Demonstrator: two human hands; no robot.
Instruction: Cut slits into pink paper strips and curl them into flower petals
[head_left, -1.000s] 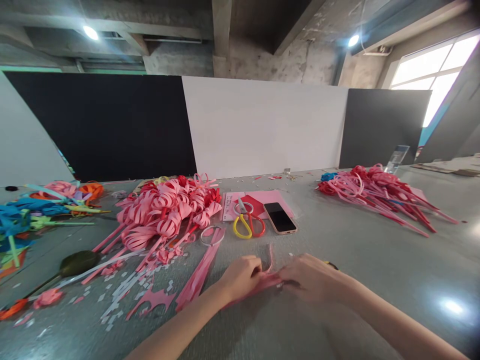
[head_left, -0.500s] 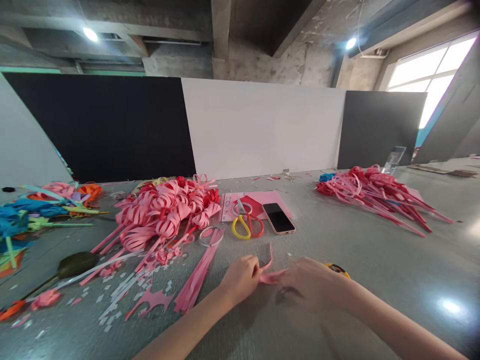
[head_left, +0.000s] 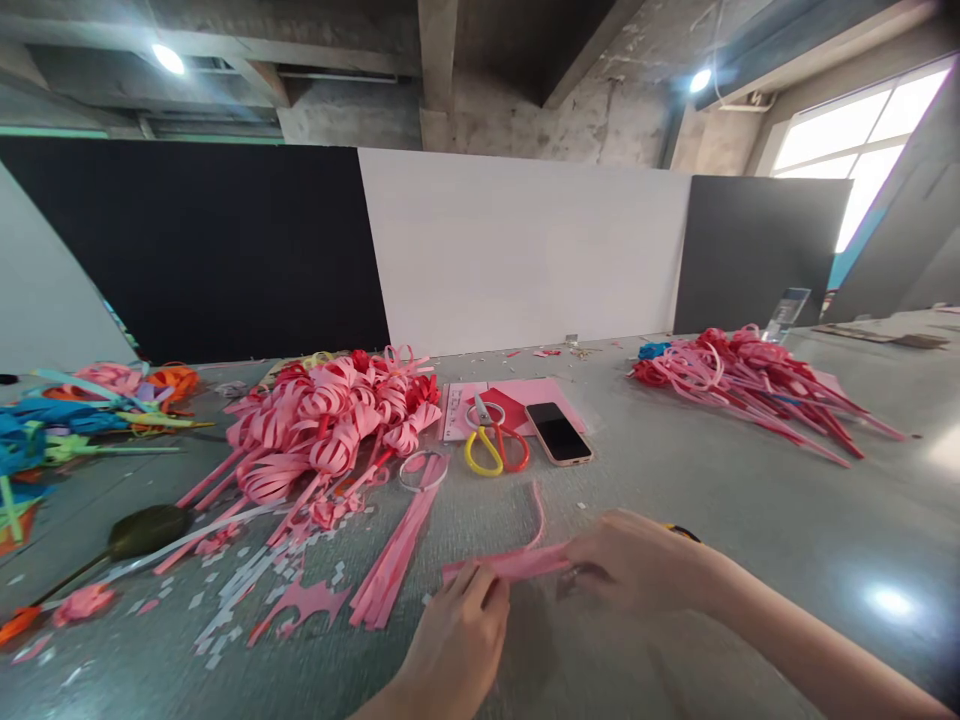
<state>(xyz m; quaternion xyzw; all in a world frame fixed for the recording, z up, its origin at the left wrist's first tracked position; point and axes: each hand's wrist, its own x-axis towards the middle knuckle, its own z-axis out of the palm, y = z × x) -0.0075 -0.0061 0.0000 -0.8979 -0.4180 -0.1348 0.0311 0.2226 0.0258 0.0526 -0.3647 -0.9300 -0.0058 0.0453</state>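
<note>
Pink strip point(head_left: 525, 564): crosswise between the hands; left part just beyond the left fingertips, right end running into the right fingers.
Left hand point(head_left: 461, 632): enters from below, back upward, fingers bent together and pointing away from the wearer; fingertips meet the strip's near edge, though whether they pinch or merely press cannot be told from this angle.
Right hand point(head_left: 634, 560): enters from the right, back upward, knuckles raised, fingers curled down and closed on the strip's right end.
Narrow pink tail point(head_left: 538, 512): curves away from the strip's far side, between the hands.
Strip bundle point(head_left: 394, 560): left of the hands, slanting; far end overlaps a white ring point(head_left: 403, 478).
Scissors point(head_left: 491, 448): beyond the hands, yellow and red handles toward the wearer.
Phone point(head_left: 559, 435): just right of the scissors, dark screen up.
Flower pile point(head_left: 322, 415): pink and red looped paper, left of the scissors.
Second pile point(head_left: 750, 375): similar colours, well to the right.
White panel point(head_left: 532, 250): upright at the back, between darker panels.
</note>
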